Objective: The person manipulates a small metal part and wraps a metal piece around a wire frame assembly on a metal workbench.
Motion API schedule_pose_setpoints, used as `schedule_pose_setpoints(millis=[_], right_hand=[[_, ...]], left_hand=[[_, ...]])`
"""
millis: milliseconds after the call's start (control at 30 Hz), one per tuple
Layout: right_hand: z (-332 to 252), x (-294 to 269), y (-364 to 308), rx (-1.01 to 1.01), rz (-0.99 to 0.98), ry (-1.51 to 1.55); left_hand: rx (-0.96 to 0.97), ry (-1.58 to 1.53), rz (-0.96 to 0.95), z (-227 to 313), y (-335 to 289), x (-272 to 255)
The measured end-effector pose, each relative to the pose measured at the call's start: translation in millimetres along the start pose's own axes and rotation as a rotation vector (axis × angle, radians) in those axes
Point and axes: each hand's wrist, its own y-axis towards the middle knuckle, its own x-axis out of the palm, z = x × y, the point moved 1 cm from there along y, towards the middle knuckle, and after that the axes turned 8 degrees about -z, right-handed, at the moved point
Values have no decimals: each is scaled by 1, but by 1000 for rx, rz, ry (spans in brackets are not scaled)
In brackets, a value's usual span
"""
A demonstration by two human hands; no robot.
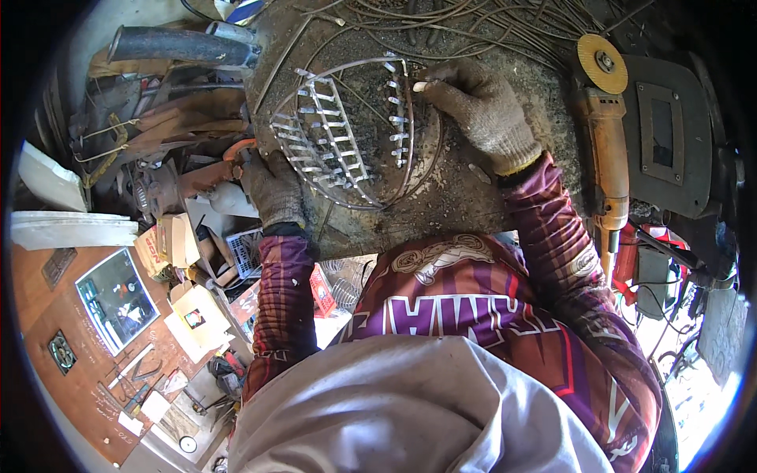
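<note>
A rounded frame of bent metal rod point(384, 206) lies on the worn, dark worktop point(473, 205). Inner bars cross it, with rows of short silvery rod pieces point(335, 124) along them. My right hand point(481, 110), in a dirty knit glove, is closed beside the frame's right edge. Thumb and forefinger come together there around a pale tip; whether it is a small piece or a bare fingertip is unclear. My gloved left hand point(274, 189) rests at the worktop's left edge, close to the frame's lower left curve and an orange-red handle point(238, 148); its fingers are partly hidden.
At the right lies an orange angle grinder point(607, 158) with a yellowish disc point(602, 63), beside a dark welding mask point(670, 138). Loose rods point(505, 27) tangle along the far edge. Dark pipes point(181, 47), boxes point(169, 240) and a brown board point(55, 315) crowd the left.
</note>
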Motion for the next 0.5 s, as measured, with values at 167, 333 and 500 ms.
schedule_pose_setpoints(millis=[167,333,500], right_hand=[[-16,5,-2,25,-14,-84],[-3,6,6,-43,2,-221],[-9,11,7,2,-12,-237]], left_hand=[[-88,-74,-94,3,1,-7],[-24,-69,-133,12,1,-13],[-47,-68,-62,-1,0,-5]])
